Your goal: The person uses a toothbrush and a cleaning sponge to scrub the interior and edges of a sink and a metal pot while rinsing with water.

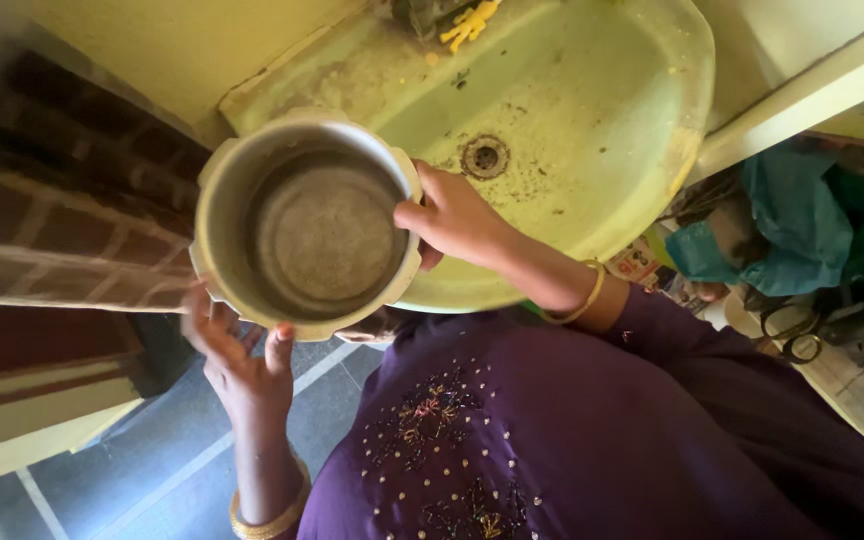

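Here, both hands [352,290] around grey pot [307,225].

A round metal pot [307,225] is held open side up over the left edge of a pale green sink [592,110]. The left hand [237,360] supports the pot from below at its near rim. The right hand [452,215] grips the right rim. The sink drain [484,157] lies just beyond the right hand. A yellow object [470,22] rests at the sink's far edge.

grey tiled floor [152,440], brick wall [62,200]
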